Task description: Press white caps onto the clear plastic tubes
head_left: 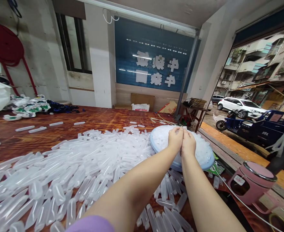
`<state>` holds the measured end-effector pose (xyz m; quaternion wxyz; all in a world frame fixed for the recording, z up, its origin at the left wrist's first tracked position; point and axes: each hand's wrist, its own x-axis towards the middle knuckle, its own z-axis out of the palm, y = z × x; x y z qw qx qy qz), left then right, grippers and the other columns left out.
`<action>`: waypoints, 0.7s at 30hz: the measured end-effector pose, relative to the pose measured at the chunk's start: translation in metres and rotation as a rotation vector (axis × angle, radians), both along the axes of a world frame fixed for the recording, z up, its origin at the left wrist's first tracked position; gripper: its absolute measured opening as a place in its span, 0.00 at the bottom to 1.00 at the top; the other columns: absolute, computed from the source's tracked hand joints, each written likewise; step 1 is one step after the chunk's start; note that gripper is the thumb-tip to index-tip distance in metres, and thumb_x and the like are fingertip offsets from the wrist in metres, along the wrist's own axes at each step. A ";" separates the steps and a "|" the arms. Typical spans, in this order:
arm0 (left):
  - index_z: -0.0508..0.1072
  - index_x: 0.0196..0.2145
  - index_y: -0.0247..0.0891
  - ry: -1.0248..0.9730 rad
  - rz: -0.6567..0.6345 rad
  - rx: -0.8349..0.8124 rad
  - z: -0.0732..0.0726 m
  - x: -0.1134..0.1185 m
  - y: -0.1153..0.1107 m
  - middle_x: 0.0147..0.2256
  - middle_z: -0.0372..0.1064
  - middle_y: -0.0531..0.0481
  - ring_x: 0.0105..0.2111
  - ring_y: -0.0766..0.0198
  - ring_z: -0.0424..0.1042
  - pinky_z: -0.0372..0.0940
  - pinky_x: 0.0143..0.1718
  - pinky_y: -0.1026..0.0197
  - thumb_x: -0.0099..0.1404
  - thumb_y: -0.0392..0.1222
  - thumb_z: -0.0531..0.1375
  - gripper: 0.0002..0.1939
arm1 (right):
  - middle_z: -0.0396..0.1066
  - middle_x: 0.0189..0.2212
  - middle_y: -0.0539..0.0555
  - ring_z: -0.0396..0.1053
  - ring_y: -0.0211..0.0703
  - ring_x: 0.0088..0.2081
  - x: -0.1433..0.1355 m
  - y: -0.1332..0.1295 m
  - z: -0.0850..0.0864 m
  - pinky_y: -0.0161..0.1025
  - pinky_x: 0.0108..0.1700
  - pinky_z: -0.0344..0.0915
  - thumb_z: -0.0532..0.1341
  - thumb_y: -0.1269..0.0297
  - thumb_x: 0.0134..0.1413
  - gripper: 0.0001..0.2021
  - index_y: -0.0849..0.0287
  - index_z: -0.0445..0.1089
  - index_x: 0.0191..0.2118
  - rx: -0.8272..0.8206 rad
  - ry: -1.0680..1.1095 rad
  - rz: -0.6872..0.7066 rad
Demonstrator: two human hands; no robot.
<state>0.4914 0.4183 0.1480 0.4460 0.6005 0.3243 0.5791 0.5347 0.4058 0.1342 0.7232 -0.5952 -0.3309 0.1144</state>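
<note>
My left hand [175, 139] and my right hand [188, 142] meet over a light blue basin [154, 143], fingertips pinched together. A bit of something whitish shows at the fingertips, too small and covered to name. The basin is heaped with small translucent white plastic pieces [203, 146]. Left of it spreads a large pile of empty translucent plastic tubes [91, 158], many lying flat and overlapping. More tubes [165, 219] lie below and between my forearms.
A pink lidded mug [251, 183] stands at the right edge, with a white cable [231, 190] running past it. White-and-green plastic parts [29, 108] and dark blue pieces [61, 108] lie at the back left of the wooden table [67, 117]. An open doorway shows a parked blue tricycle [255, 132].
</note>
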 end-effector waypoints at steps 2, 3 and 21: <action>0.72 0.33 0.33 -0.058 -0.003 0.022 0.003 -0.005 -0.003 0.32 0.71 0.46 0.36 0.63 0.69 0.61 0.44 0.61 0.62 0.42 0.54 0.10 | 0.72 0.34 0.58 0.69 0.44 0.35 -0.007 -0.003 0.004 0.36 0.34 0.65 0.53 0.47 0.46 0.24 0.65 0.69 0.37 0.059 0.033 0.017; 0.72 0.33 0.33 -0.079 -0.003 0.034 0.005 -0.008 -0.005 0.32 0.71 0.46 0.36 0.63 0.69 0.61 0.44 0.60 0.61 0.42 0.54 0.10 | 0.72 0.34 0.58 0.69 0.44 0.35 -0.010 -0.004 0.006 0.36 0.35 0.65 0.54 0.47 0.45 0.24 0.65 0.69 0.37 0.086 0.053 0.028; 0.71 0.28 0.33 -0.161 0.028 0.136 0.020 -0.049 -0.041 0.28 0.68 0.47 0.33 0.63 0.68 0.62 0.41 0.58 0.60 0.38 0.54 0.08 | 0.71 0.26 0.53 0.69 0.41 0.29 -0.064 -0.047 0.029 0.37 0.32 0.66 0.57 0.53 0.42 0.15 0.62 0.68 0.29 0.265 0.178 0.153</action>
